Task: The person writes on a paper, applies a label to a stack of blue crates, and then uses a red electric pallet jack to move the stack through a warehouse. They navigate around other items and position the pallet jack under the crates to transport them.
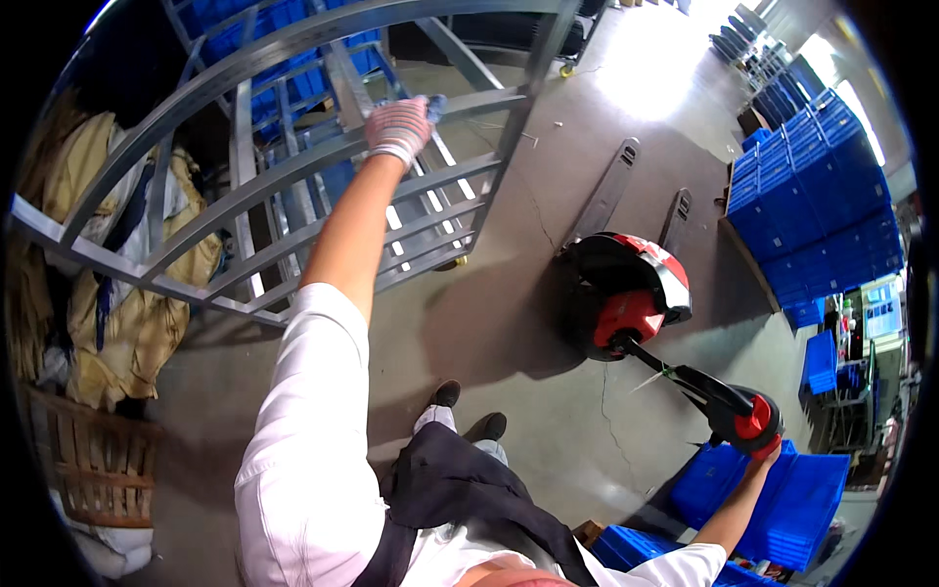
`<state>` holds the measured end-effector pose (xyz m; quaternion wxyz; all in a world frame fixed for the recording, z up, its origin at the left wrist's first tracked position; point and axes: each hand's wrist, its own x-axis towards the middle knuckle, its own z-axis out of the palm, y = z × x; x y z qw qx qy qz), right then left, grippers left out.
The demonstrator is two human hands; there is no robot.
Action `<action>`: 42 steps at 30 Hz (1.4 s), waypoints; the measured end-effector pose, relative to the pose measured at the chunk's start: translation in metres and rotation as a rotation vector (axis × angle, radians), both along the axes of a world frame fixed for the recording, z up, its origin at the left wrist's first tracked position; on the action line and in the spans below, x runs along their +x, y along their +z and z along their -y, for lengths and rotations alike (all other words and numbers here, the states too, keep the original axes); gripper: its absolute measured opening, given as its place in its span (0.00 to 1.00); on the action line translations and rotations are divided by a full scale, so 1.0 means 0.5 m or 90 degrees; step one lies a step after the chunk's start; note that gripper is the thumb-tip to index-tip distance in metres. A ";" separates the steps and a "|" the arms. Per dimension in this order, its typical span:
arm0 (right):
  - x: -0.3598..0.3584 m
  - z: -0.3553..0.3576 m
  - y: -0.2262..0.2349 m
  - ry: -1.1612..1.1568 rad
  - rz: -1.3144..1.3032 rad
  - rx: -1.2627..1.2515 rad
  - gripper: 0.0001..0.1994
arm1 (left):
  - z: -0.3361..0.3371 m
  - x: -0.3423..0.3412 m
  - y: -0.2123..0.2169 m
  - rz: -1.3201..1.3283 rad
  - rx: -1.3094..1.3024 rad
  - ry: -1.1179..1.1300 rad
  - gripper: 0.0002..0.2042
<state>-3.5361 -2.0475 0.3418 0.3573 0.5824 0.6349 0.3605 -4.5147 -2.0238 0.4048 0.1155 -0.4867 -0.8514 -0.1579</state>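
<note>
My left hand (399, 129), in a striped knit glove, is stretched forward and closed on a bar of a tall silver metal rack (245, 191). The rack stands at the left, with several crossbars and rails. Down at the right, my right hand (767, 464) is closed on the red and black tiller handle (753, 423) of an electric pallet truck; its fingers are partly hidden behind the handle. The pallet truck (626, 293) has a red and black body, and its two forks (606, 191) point away from me over the floor.
Blue crates (817, 196) are stacked on a pallet at the right. More blue bins (797, 509) stand close by my right arm. Yellowish cloth sacks (137, 333) and a wooden slatted crate (98, 455) line the left side. Grey concrete floor (528, 391) lies between rack and truck.
</note>
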 end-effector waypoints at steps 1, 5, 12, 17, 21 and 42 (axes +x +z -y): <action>0.073 0.049 0.040 0.043 0.184 0.025 0.22 | -0.022 0.020 -0.010 0.021 0.011 -0.041 0.17; -0.038 0.030 0.057 0.009 -0.098 -0.024 0.23 | -0.003 0.021 0.015 0.005 0.008 -0.063 0.17; -0.174 0.081 0.113 0.063 -1.043 -0.013 0.22 | 0.013 0.028 0.053 0.031 -0.033 -0.123 0.10; -0.244 -0.020 0.120 0.203 -0.425 0.266 0.18 | -0.028 -0.035 0.000 0.010 -0.049 -0.111 0.18; -0.510 -0.118 0.146 0.002 -1.060 0.366 0.22 | -0.055 -0.070 -0.018 0.017 -0.035 -0.108 0.22; -0.830 -0.658 0.266 -0.040 -1.057 0.468 0.26 | -0.155 -0.168 -0.019 -0.111 0.028 -0.136 0.13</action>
